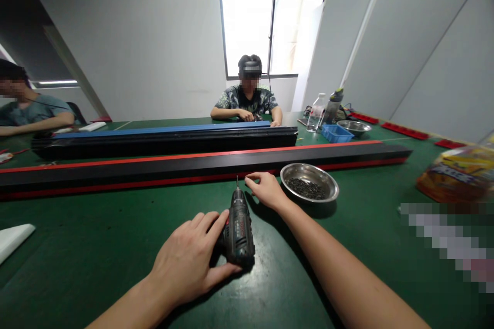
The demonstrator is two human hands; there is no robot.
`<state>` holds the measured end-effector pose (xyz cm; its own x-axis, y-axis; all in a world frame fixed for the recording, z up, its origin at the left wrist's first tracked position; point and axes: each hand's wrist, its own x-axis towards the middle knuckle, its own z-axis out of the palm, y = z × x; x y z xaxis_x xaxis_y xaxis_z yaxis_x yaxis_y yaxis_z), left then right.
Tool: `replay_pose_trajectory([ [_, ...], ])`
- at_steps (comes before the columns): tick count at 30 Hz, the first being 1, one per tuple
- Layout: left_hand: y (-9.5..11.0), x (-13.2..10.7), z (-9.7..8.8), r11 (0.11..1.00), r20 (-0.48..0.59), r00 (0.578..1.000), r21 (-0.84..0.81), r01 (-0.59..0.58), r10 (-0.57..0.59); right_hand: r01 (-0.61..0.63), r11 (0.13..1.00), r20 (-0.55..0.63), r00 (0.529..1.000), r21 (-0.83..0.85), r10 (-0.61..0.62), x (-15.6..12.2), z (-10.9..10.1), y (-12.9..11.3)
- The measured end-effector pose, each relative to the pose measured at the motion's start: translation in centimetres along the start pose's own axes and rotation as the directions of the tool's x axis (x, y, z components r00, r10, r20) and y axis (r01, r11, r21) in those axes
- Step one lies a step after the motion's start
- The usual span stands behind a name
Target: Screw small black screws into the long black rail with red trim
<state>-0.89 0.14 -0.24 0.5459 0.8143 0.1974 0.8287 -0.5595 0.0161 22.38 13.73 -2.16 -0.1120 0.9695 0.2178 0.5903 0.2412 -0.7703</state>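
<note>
A dark cordless screwdriver lies on the green table, its bit pointing at a long black rail with red edges. My left hand wraps round the tool's grip from the left. My right hand hovers just right of the bit, thumb and forefinger pinched near the rail; whatever they hold is too small to see. A steel bowl of small dark screws stands right beside that hand.
A second black rail with a blue top lies behind the first. One person sits across the table, another at far left. Bottles, a blue tray, another steel bowl and a snack bag stand at the right.
</note>
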Motion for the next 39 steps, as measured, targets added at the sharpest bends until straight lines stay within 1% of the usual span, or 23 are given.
replay_pose_trajectory([
  [3, -0.2, 0.1, 0.1, 1.000, -0.006, 1.000, 0.000, 0.009, -0.009, 0.027, 0.990, 0.076, 0.997, -0.138, -0.017, 0.1, -1.7, -2.4],
  [4, -0.3, 0.1, 0.2, 1.000, -0.007, 1.000, -0.003, 0.009, -0.009, 0.026, 0.982, 0.071, 0.997, -0.186, -0.013, 0.2, -2.5, -3.2],
  [6, -0.4, 0.1, 0.2, 1.000, -0.008, 1.000, -0.011, 0.011, -0.011, 0.030, 0.955, 0.005, 1.000, -0.294, -0.029, 0.4, -4.7, -4.4],
  [7, -0.5, 0.1, 0.2, 1.000, -0.010, 1.000, -0.015, 0.011, -0.011, 0.013, 0.937, -0.036, 0.999, -0.348, -0.027, 0.5, -5.9, -4.7],
  [8, -0.5, 0.1, 0.2, 1.000, -0.011, 1.000, -0.018, 0.011, -0.011, -0.024, 0.919, -0.061, 0.998, -0.394, 0.000, 0.5, -7.1, -4.8],
  [10, -0.5, 0.1, 0.1, 1.000, -0.014, 1.000, -0.022, 0.006, -0.006, -0.111, 0.875, -0.097, 0.993, -0.471, 0.074, 0.6, -9.5, -4.3],
  [12, -0.5, 0.1, 0.1, 1.000, -0.023, 1.000, -0.024, -0.003, 0.002, -0.200, 0.832, -0.120, 0.980, -0.518, 0.160, 0.7, -11.4, -3.2],
  [14, -0.5, 0.1, 0.1, 1.000, -0.031, 0.999, -0.026, -0.011, 0.010, -0.255, 0.799, -0.090, 0.965, -0.545, 0.247, 0.8, -12.9, -1.7],
  [17, -0.6, 0.1, 0.3, 0.999, -0.041, 0.999, -0.029, -0.021, 0.020, -0.298, 0.776, -0.001, 0.934, -0.556, 0.358, 1.1, -14.3, 0.5],
  [20, -0.8, -0.1, 0.4, 0.999, -0.052, 0.998, -0.030, -0.022, 0.020, -0.331, 0.777, 0.091, 0.892, -0.535, 0.443, 1.3, -15.1, 2.2],
  [22, -0.9, -0.1, 0.4, 0.999, -0.052, 0.998, -0.026, -0.021, 0.020, -0.368, 0.765, 0.138, 0.852, -0.529, 0.505, 1.2, -15.3, 2.9],
  [24, -1.0, -0.2, 0.4, 0.999, -0.049, 0.998, -0.021, -0.025, 0.024, -0.403, 0.733, 0.146, 0.817, -0.548, 0.558, 1.0, -15.4, 3.2],
  [25, -1.0, -0.1, 0.4, 0.999, -0.050, 0.998, -0.021, -0.028, 0.027, -0.412, 0.717, 0.133, 0.811, -0.563, 0.570, 0.9, -15.4, 3.3],
  [26, -1.0, -0.1, 0.4, 0.999, -0.054, 0.998, -0.021, -0.030, 0.029, -0.415, 0.703, 0.115, 0.811, -0.577, 0.574, 0.8, -15.3, 3.4],
  [28, -1.0, -0.1, 0.4, 0.999, -0.069, 0.997, -0.024, -0.036, 0.034, -0.406, 0.691, 0.079, 0.829, -0.598, 0.554, 0.9, -14.8, 3.8],
  [32, -1.0, -0.2, 0.4, 0.998, -0.114, 0.992, -0.027, -0.057, 0.053, -0.337, 0.708, -0.002, 0.903, -0.620, 0.429, 1.0, -13.5, 5.0],
  [34, -1.1, -0.4, 0.5, 0.997, -0.127, 0.989, -0.020, -0.078, 0.075, -0.293, 0.727, -0.019, 0.933, -0.621, 0.360, 1.0, -12.9, 5.5],
  [36, -1.1, -0.6, 0.5, 0.995, -0.128, 0.987, -0.012, -0.099, 0.097, -0.267, 0.744, -0.012, 0.944, -0.613, 0.329, 0.9, -12.4, 5.8],
  [39, -1.2, -0.9, 0.5, 0.993, -0.106, 0.988, -0.009, -0.117, 0.116, -0.262, 0.746, 0.019, 0.938, -0.613, 0.345, 0.9, -12.1, 5.9],
])
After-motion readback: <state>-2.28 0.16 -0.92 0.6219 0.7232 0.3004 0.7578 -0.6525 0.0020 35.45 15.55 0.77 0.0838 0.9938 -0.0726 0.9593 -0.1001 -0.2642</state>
